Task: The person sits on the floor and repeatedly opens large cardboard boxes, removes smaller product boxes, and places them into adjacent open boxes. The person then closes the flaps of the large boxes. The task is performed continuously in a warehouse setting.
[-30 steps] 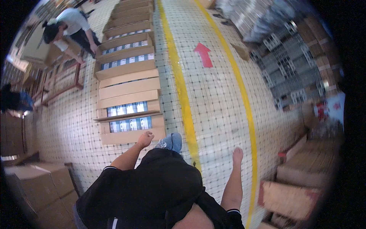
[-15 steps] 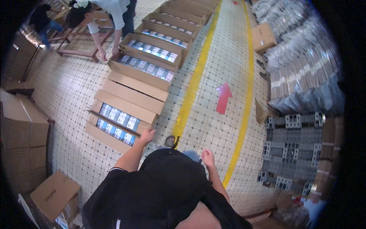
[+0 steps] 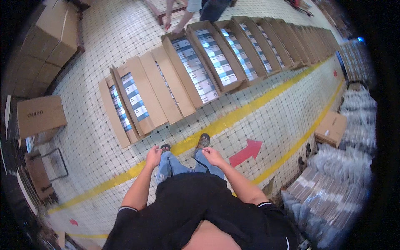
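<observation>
Fingers of left hand [image 3: 153,156] and right hand [image 3: 213,156]: loosely curled, seemingly empty | nearest open carton [image 3: 112,109]: on floor [image 3: 85,121], ahead-left, apart | judged heavy with packs [image 3: 119,107], stiff-walled; best hold: under both ends.

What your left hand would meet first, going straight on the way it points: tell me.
Probably the near end of the carton with nearly closed flaps, beyond a strip of tiled floor. Depth is unclear: the left hand may be higher and pass over it.
</observation>
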A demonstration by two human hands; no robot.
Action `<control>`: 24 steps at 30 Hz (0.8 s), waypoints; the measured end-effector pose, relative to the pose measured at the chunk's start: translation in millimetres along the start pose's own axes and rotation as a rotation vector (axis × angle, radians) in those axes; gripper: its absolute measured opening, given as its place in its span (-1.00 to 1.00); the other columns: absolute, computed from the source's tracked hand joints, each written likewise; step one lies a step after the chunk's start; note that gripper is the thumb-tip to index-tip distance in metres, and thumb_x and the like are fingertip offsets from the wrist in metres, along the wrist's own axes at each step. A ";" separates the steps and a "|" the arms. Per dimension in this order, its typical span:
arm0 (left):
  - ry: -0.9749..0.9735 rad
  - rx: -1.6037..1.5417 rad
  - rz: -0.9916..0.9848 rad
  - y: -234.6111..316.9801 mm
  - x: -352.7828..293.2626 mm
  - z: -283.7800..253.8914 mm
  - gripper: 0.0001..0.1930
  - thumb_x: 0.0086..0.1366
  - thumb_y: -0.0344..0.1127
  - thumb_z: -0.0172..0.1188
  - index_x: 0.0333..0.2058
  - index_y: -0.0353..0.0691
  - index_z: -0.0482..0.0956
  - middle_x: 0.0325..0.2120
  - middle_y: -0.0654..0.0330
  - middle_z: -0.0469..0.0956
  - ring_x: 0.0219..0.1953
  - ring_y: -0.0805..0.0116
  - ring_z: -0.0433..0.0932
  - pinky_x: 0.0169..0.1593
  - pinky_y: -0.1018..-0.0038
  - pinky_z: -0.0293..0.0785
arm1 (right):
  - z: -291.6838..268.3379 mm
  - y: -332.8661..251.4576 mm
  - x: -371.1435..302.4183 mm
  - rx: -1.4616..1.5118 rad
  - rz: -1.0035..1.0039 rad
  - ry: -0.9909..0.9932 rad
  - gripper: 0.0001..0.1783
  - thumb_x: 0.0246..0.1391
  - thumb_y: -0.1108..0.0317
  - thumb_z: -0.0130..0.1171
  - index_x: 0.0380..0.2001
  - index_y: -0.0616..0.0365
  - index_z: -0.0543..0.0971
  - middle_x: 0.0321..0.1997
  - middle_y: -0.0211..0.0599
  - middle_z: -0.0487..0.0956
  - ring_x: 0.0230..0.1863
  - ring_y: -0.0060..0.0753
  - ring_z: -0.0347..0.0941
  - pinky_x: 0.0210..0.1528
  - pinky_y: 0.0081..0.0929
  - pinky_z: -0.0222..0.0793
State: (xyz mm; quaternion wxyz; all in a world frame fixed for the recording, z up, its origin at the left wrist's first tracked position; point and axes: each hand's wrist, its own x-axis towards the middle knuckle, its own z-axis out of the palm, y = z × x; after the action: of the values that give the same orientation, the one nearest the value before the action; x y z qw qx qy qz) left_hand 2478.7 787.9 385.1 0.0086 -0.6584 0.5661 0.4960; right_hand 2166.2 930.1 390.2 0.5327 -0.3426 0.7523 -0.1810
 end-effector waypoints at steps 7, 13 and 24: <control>0.040 -0.009 -0.006 28.2 -64.3 82.2 -0.56 0.30 -0.15 0.16 0.07 -0.28 0.49 -0.18 -0.05 0.65 -0.13 0.08 0.64 -0.03 0.28 0.52 | -63.8 -6.1 47.6 -0.409 -0.011 -0.081 -0.59 0.18 0.08 0.08 -0.04 0.13 0.56 -0.08 0.02 0.59 -0.02 0.11 0.52 0.03 -0.10 0.43; 0.010 -0.017 0.176 9.0 24.6 160.5 -0.53 0.28 -0.13 0.19 0.10 -0.22 0.48 -0.03 -0.08 0.56 0.01 -0.01 0.54 0.11 0.21 0.43 | -1.0 16.3 175.0 -0.774 -0.491 0.043 -0.47 0.02 0.19 0.27 0.09 0.07 0.49 0.10 0.01 0.47 0.13 0.03 0.41 0.11 -0.15 0.36; 0.689 0.491 0.417 -69.5 295.3 255.2 -0.14 0.07 -0.07 0.39 0.31 -0.07 0.20 0.29 -0.11 0.14 0.31 -0.10 0.16 0.29 0.02 0.13 | 75.4 61.9 399.9 -1.198 -1.297 0.331 -0.44 -0.04 0.19 0.26 0.09 0.00 0.45 0.25 0.08 0.31 0.27 0.05 0.25 0.30 -0.05 0.13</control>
State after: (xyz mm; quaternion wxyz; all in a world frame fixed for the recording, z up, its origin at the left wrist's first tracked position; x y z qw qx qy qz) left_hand 2327.7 741.4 21.5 -0.1241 -0.6352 0.7568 0.0914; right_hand 2137.0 697.1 52.1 -0.0577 -0.8901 0.4466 -0.0704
